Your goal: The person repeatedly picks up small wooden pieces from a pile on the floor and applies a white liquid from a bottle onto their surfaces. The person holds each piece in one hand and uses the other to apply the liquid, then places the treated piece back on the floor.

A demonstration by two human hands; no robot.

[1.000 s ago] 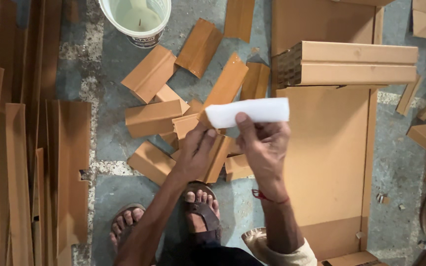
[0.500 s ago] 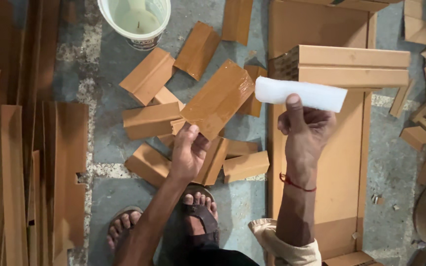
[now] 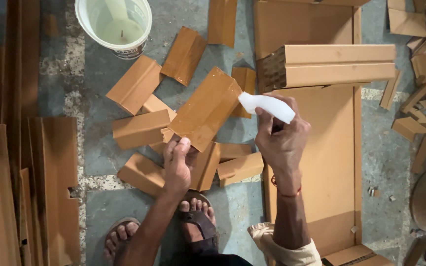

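A: What sits closest to the person?

B: Two sandalled feet point(image 3: 198, 224) on the grey floor point(image 3: 99, 202), directly below the loose pile of folded cardboard pieces point(image 3: 144, 129). Just above the feet, the left hand point(image 3: 178, 165) is closed around the lower corner of a glossy cardboard piece point(image 3: 205, 109), lifting it tilted over that pile.

A: And the other hand?

B: The right hand point(image 3: 283, 140) is to the right of the pile, fingers clamped round a white brush-like tool point(image 3: 267, 105). Its tip touches the upper right edge of the held cardboard piece. The hands are apart, each gripping its own thing.

A: What lies under the right hand?

B: A large flat cardboard sheet point(image 3: 321, 162), right of the pile, with a long stacked cardboard bundle point(image 3: 331, 66) lying across it.

A: Farther out?

B: Beyond the pile, at the upper left, stands a white bucket point(image 3: 113, 24) holding pale liquid. Left of the pile, long cardboard strips point(image 3: 30, 187) lie side by side. Far right of the pile, scraps point(image 3: 420, 98) are heaped.
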